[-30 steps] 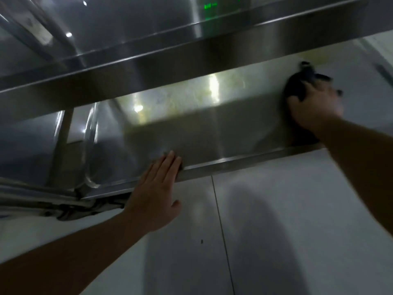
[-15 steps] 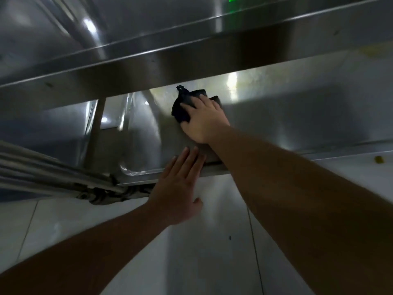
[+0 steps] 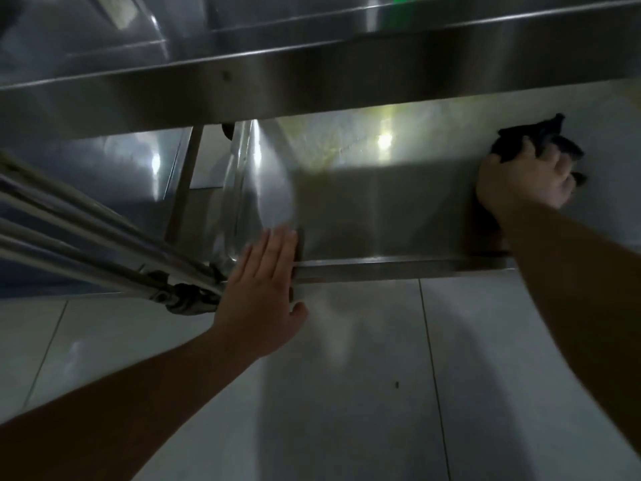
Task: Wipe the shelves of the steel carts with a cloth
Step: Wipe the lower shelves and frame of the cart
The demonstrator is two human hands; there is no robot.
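1. The right hand (image 3: pixel 525 180) was out on the lower shelf (image 3: pixel 381 216) of the cart, fingers curled over a dark cloth (image 3: pixel 530 142) and pressing it down onto the steel. The bunched end of the cloth stuck out past the fingertips, on the far side of the hand.

2. The left hand (image 3: pixel 260 293) was flat and spread, fingers straight, resting on the shelf's front lip (image 3: pixel 399 267) near the corner, holding nothing. Looked like it was just bracing the cart so it wouldn't roll.

3. The two hands were well apart, with a bare stretch of shelf between them. There was a yellowish smear (image 3: pixel 329 140) beyond that stretch, farther in than either hand and partly under the top shelf (image 3: pixel 312 81).

4. Handling-wise, the cloth looked soft, light and floppy, so it would bunch and slide out if only pinched. Best bet was probably a full palm on top with the fingers wrapped over the wad, pretty much how it was being held.

5. The steel looked smooth and slick, so the cloth should glide easily. Any real scrubbing on that smear would likely need downward pressure, not just speed.

6. Some folded steel tubes (image 3: pixel 104 244) sat just left of the left hand, and pale floor tiles (image 3: pixel 347 394) were below both arms.

7. Overall it read as mid-wipe on the lower shelf.
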